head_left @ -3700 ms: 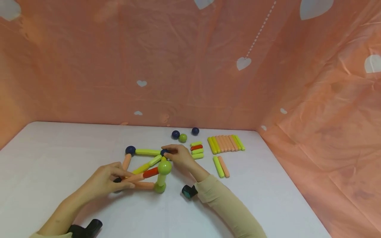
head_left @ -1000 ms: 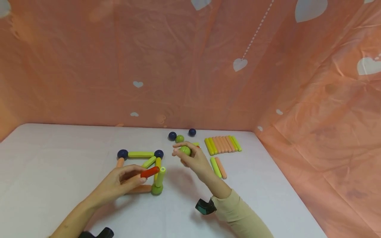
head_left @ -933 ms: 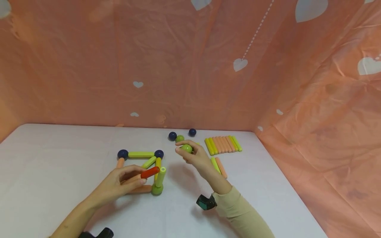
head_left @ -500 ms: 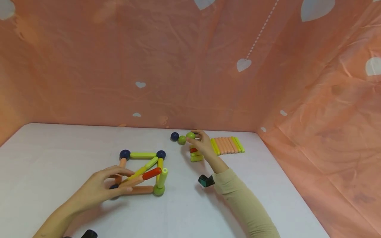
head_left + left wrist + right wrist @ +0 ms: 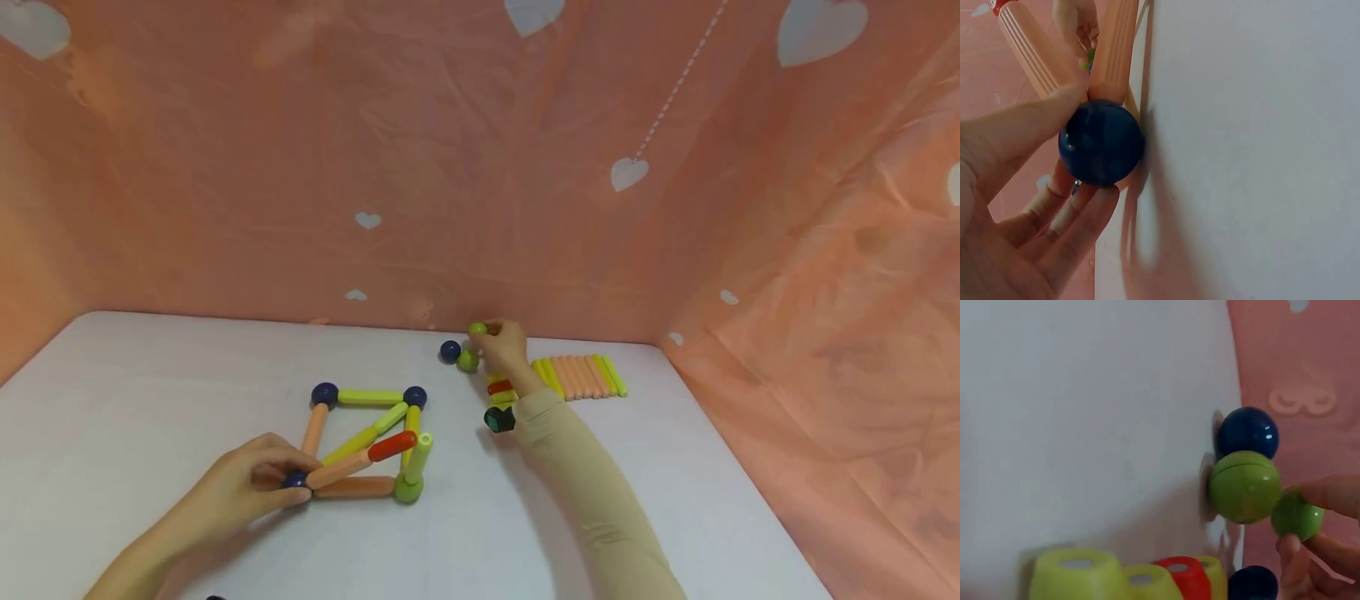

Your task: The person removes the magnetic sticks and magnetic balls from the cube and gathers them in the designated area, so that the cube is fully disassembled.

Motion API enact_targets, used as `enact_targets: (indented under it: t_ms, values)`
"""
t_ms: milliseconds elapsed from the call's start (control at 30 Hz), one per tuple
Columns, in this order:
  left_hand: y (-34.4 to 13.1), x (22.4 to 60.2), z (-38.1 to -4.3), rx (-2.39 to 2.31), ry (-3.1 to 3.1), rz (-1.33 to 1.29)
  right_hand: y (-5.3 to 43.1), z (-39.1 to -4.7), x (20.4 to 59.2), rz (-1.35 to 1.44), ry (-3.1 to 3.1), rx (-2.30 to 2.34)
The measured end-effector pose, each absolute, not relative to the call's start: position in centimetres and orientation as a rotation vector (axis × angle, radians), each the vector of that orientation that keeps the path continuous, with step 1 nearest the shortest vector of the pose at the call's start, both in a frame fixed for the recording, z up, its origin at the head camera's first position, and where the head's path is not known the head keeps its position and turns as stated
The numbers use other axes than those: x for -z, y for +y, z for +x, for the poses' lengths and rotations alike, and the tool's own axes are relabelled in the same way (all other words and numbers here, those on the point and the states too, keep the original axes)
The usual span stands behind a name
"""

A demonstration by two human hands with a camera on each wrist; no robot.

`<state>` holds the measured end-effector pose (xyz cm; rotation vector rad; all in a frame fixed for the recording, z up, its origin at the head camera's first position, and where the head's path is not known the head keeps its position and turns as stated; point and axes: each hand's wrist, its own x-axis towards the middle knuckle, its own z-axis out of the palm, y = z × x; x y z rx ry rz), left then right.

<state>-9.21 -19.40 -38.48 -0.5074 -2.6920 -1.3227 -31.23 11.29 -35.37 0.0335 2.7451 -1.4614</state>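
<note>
On the table at left lies a four-sided frame of coloured rods joined by balls. My left hand (image 5: 243,487) holds the dark blue ball (image 5: 1102,144) at its near left corner. From that ball a peach rod (image 5: 337,471) slants up to a red rod (image 5: 392,446) with a free end. A light green rod (image 5: 418,458) rises from the green corner ball (image 5: 408,487), its top bare. At the back of the table my right hand (image 5: 506,346) pinches a loose green ball (image 5: 1297,515), right by another green ball (image 5: 1244,487).
Beside that green ball sits a dark blue ball (image 5: 450,352); another dark ball (image 5: 1252,582) shows below the right hand. Short rods, including a red one (image 5: 499,387), lie under the right wrist. A row of longer rods (image 5: 581,377) lies at right. A pink cloth (image 5: 420,167) hangs behind.
The green ball has come off the upright rod, and my right hand has carried it to the back. My left hand has shifted from the peach rod to the near left blue ball.
</note>
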Motion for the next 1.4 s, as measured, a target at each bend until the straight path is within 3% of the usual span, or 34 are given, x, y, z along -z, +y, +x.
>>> enact_targets:
  t_ms: [400,600,1067,1400]
  values:
    - [-19.2,38.0,-8.9,1.345,-2.802,-0.443,11.0,-32.1,36.4,-0.063,2.925,1.162]
    - [-18.8,38.0,-9.2,1.374,-2.823,-0.429,11.5,-31.1,35.2,-0.057,2.877,1.24]
    - [-17.3,38.0,-10.1,1.291,-2.845,-0.413,12.6,-19.6,33.5,-0.858,2.344,1.636]
    - [-16.8,38.0,-10.5,1.338,-2.912,-0.314,10.5,-17.0,33.3,-1.157,2.286,1.377]
